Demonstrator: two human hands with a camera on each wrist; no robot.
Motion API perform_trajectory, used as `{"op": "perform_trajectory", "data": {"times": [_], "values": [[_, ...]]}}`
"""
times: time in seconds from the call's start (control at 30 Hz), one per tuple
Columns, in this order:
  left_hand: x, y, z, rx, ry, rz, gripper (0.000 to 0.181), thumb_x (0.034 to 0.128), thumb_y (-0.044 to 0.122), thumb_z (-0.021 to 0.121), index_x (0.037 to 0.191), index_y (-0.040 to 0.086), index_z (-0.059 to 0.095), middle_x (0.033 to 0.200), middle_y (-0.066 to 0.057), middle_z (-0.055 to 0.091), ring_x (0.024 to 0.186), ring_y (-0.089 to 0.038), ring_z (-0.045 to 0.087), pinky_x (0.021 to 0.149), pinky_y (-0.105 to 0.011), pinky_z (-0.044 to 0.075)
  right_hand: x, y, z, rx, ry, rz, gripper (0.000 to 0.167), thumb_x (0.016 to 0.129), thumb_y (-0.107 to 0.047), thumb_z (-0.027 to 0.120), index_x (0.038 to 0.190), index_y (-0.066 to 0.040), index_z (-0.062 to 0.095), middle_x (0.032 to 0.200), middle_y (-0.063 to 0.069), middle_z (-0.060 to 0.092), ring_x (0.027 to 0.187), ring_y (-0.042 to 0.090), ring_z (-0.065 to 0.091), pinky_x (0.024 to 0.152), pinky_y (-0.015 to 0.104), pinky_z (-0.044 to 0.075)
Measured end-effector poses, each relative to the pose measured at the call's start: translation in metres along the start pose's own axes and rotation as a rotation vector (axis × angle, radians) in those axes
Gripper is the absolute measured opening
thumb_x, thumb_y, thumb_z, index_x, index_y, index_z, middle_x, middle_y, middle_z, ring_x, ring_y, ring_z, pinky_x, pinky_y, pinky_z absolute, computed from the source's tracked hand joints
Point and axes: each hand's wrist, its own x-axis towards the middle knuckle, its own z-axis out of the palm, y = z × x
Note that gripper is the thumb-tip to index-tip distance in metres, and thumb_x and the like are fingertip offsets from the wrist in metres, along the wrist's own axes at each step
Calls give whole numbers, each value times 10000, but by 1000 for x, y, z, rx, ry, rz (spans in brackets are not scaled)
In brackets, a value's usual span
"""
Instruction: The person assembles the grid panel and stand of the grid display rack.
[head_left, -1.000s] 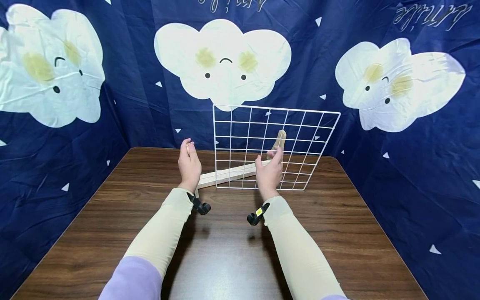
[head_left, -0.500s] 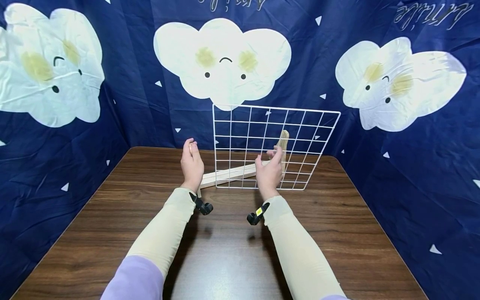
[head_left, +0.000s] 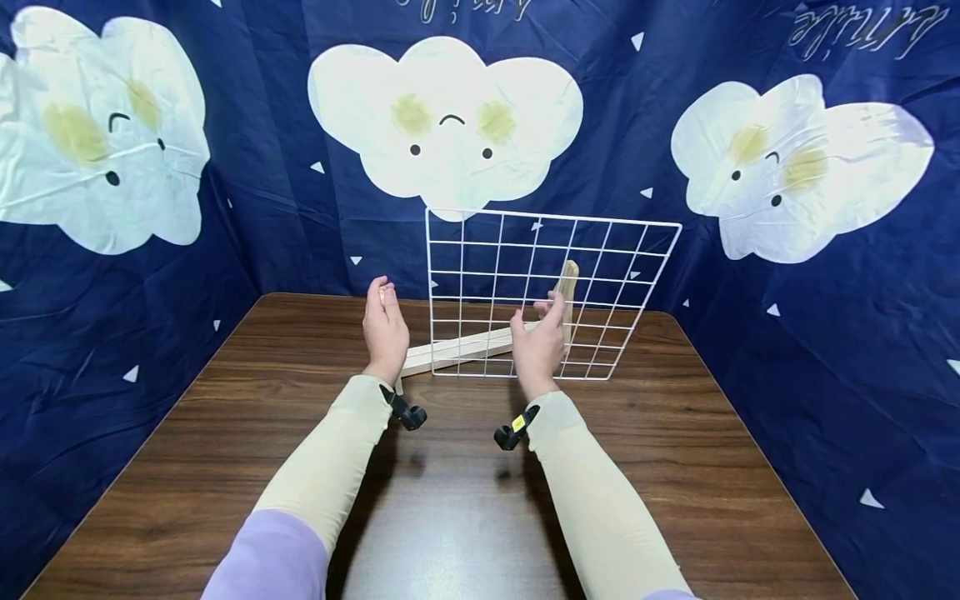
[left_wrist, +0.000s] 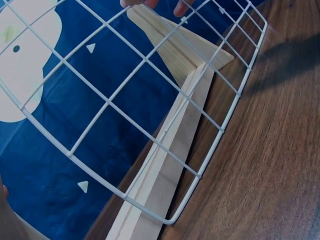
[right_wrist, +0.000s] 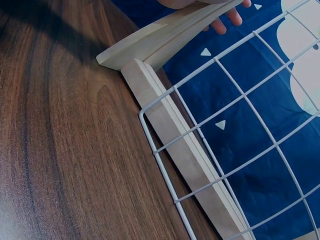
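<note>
A white wire grid panel [head_left: 510,273] stands tilted in front of a pale wooden stand, whose crossbar [head_left: 465,344] runs along the tabletop. My left hand [head_left: 386,337] grips the stand's left upright [right_wrist: 165,37], which it largely hides in the head view. My right hand [head_left: 538,346] is at the grid panel and appears to hold its wires; its exact grip is partly hidden. Beside the right fingertips rises the stand's right upright [head_left: 569,287], seen through the wires. In the left wrist view, right-hand fingers [left_wrist: 182,7] show at the top edge near that right upright [left_wrist: 167,42].
The brown wood-grain table [head_left: 450,517] spreads under both arms. Blue fabric [head_left: 285,208] printed with white clouds encloses the back and both sides. A black camera sits on each wrist, with the left one [head_left: 405,412] facing inward.
My left hand has shifted slightly right, and the wooden stand has moved with it; its right upright now looks straighter. The right hand and the grid panel have stayed put.
</note>
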Motion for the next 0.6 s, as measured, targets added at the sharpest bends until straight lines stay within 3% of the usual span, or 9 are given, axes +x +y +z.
{"op": "perform_trajectory", "data": {"times": [0.6], "values": [[2, -1, 1, 3, -3, 5, 407, 1109, 312, 382, 1400, 66, 523, 1332, -168, 624, 1204, -311, 583, 1022, -444, 435, 0, -1, -1, 24, -10, 5, 617, 844, -236, 781, 1373, -174, 470, 1080, -33, 705, 1000, 302, 698, 673, 486, 472]]}}
